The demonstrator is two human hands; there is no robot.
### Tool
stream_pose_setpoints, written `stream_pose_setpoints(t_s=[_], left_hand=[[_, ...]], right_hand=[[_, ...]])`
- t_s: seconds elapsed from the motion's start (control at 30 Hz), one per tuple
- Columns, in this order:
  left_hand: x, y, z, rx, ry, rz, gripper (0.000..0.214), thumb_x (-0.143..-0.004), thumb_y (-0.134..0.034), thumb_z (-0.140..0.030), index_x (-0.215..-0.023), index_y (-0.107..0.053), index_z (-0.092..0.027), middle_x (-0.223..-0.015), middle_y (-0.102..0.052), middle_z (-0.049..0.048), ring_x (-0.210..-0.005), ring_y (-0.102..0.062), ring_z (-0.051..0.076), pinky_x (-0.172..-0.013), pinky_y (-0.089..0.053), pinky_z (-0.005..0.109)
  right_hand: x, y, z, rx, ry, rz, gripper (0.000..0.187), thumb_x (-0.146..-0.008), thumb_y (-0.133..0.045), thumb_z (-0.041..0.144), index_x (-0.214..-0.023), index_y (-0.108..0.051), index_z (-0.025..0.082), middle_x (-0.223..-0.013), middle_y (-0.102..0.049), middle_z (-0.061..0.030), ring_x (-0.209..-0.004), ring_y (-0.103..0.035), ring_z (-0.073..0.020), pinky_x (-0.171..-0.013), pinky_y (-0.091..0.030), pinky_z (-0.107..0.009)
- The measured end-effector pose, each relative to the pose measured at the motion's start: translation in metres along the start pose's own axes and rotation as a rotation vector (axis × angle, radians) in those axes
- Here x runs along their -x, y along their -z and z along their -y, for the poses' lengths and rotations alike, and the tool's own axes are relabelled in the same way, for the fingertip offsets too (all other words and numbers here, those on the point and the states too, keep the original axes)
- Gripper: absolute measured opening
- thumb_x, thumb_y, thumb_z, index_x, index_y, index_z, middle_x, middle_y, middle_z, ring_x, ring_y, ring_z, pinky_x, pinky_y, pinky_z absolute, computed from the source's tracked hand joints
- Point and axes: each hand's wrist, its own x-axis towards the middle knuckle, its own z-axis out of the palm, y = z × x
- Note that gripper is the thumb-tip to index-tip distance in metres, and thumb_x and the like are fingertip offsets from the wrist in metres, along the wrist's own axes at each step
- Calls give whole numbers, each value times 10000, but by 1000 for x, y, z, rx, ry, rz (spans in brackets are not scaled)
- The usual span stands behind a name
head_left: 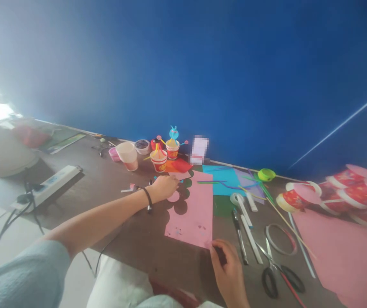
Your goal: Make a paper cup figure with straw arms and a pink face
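Note:
My left hand (165, 187), a dark band on its wrist, stretches across to the upper left of a pink paper sheet (191, 224). Its fingers are drawn together by a tiny blue bit; what they hold is too small to make out. Round notches are cut along the sheet's left side, and a loose pink paper circle (173, 196) lies under that hand. At the sheet's lower right corner, my right hand (230, 267) pinches the paper between thumb and forefinger. Small dark marks show near the sheet's bottom edge.
Decorated paper cups (159, 161) and a white cup (128, 156) stand toward the wall. Scissors (275, 267), a pen (241, 237), a tape roll (281, 239) and blue paper (226, 179) lie rightward. Red cups (299, 196) sit far right; a power strip (53, 184) lies left.

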Motion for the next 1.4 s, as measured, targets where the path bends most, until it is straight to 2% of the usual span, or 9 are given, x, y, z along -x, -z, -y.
stream_pose_setpoints(t_s=[0.07, 0.13, 0.23, 0.4, 0.53, 0.67, 0.9, 1.13, 1.4], left_hand=[[20, -1, -14, 6, -124, 30, 164, -848, -496, -194, -862, -658, -171, -975, -622, 97, -971, -570, 213, -780, -449, 285], [44, -5, -31, -9, -319, 40, 147, -810, -502, -111, -791, -641, -156, -898, -612, 103, -935, -564, 215, -710, -457, 277], [81, -15, -57, 42, -445, 64, 125, -822, -499, -144, -780, -615, -164, -881, -592, 89, -884, -557, 205, -626, -456, 266], [116, -34, -92, 157, -448, -12, 142, -882, -461, -240, -935, -575, -175, -959, -579, 62, -914, -525, 204, -697, -468, 296], [121, -43, -109, 180, -431, -40, 232, -868, -506, -287, -1057, -529, -154, -1012, -564, 65, -949, -499, 224, -830, -442, 360], [121, -45, -113, 148, -356, -22, 322, -848, -537, -333, -1110, -503, -148, -1033, -548, 80, -952, -487, 246, -824, -428, 389], [120, -46, -111, 172, -301, 9, 283, -850, -529, -339, -1069, -511, -160, -1047, -533, 76, -978, -474, 238, -844, -411, 377], [119, -52, -110, 178, -299, 8, 280, -835, -540, -350, -1037, -525, -157, -1016, -532, 79, -946, -479, 239, -818, -418, 374], [120, -42, -110, 239, -234, 43, 245, -851, -516, -355, -1012, -547, -173, -1025, -532, 81, -958, -489, 229, -837, -411, 371]], right_hand=[[1, 0, -2, -5, 6, 9, 127, -867, -525, 304, -906, -603, 211, -926, -636, -66, -890, -584, -204, -801, -470, -344], [2, -1, -2, -5, 10, 19, 115, -873, -520, 291, -916, -593, 214, -934, -628, -61, -898, -576, -200, -807, -465, -344], [3, -1, -2, 21, 35, 31, 113, -879, -512, 279, -950, -580, 223, -970, -607, -56, -928, -555, -201, -826, -453, -357], [5, -4, 0, 196, 102, 92, 209, -859, -536, 303, -1059, -556, 248, -1057, -536, -70, -976, -503, -243, -834, -428, -427], [6, -6, 1, 282, 130, 133, 233, -859, -533, 316, -1080, -547, 244, -1062, -514, -76, -948, -497, -248, -811, -430, -434], [6, -5, 1, 310, 140, 158, 246, -861, -532, 319, -1093, -541, 237, -1056, -510, -77, -939, -499, -245, -801, -436, -421], [6, -8, 0, 336, 175, 151, 225, -858, -530, 315, -1071, -552, 245, -1036, -524, -81, -909, -522, -251, -768, -449, -417], [6, -13, -23, 346, 346, 17, 288, -861, -513, 368, -1092, -549, 199, -981, -561, -105, -862, -556, -250, -703, -478, -383], [4, -17, -39, 393, 455, 1, 262, -837, -545, 375, -1032, -575, 203, -946, -583, -102, -796, -585, -231, -653, -497, -352]])
